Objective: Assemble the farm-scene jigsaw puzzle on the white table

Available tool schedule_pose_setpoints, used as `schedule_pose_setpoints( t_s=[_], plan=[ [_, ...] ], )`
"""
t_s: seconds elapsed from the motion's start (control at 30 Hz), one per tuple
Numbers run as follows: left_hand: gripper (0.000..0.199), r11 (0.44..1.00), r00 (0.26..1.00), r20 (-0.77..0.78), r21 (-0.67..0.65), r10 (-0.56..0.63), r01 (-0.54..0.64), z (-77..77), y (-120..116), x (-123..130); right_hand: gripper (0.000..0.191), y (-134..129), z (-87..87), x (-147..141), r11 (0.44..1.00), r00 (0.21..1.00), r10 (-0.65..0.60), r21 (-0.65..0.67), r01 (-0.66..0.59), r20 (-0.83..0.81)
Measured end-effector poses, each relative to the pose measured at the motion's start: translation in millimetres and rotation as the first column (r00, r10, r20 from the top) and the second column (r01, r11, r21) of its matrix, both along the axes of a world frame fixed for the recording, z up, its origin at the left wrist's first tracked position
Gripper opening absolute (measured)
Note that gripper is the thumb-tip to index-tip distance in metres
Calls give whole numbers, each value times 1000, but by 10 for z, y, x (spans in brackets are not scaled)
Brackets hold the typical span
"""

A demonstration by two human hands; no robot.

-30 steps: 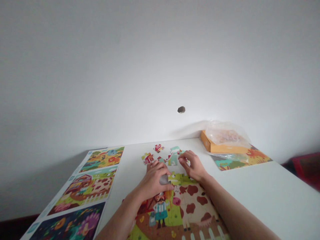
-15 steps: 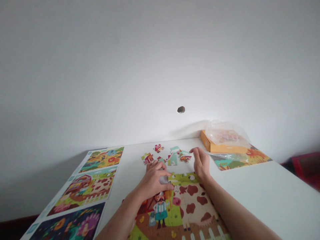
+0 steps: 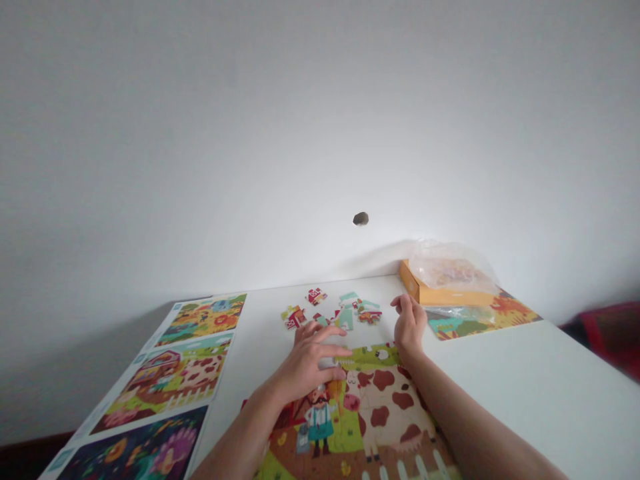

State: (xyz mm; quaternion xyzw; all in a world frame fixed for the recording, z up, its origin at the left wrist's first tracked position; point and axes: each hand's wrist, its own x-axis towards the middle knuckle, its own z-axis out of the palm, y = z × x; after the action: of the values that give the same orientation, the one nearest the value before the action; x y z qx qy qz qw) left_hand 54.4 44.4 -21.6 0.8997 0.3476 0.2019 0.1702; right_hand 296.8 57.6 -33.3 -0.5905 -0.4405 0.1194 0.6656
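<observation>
Left hand spread, fingers apart over edge of puzzle. Right hand loosely curled, holding nothing, near loose pieces: probably light, stiff card; pinch by edges.

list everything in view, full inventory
wall: 1, white, behind the table
hole: 1, dark, in the wall
table: 1, white, under everything
picture sheets: 4, multicoloured, three along the left side, one at the back right
box: 1, orange, back right, on a sheet
plastic bag: 1, clear, on the box
farm puzzle: 1, multicoloured, partly assembled, front centre
loose pieces: several, red, green and teal, beyond the puzzle
red object: 1, red, far right, past the table
left hand: 1, bare, open, at the puzzle's top edge
right hand: 1, bare, right of the loose pieces
</observation>
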Motion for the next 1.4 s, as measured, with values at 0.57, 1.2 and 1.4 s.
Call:
schedule_pose_setpoints(
  t_s=[0.57,1.2,1.4],
  plan=[
    [61,996,996,17,0,92,-92,-7,-9,22,111,-134,110,-175,682,330,693,-435,-587,641],
    [23,988,987,42,-30,155,-153,-68,32,25,102,-85,26,-170,822,432,568,-507,-259,700],
    [10,986,983,79,-9,168,-168,-87,26,23,97,-127,72,-195,831,399,556,-485,-272,729]
  ],
)
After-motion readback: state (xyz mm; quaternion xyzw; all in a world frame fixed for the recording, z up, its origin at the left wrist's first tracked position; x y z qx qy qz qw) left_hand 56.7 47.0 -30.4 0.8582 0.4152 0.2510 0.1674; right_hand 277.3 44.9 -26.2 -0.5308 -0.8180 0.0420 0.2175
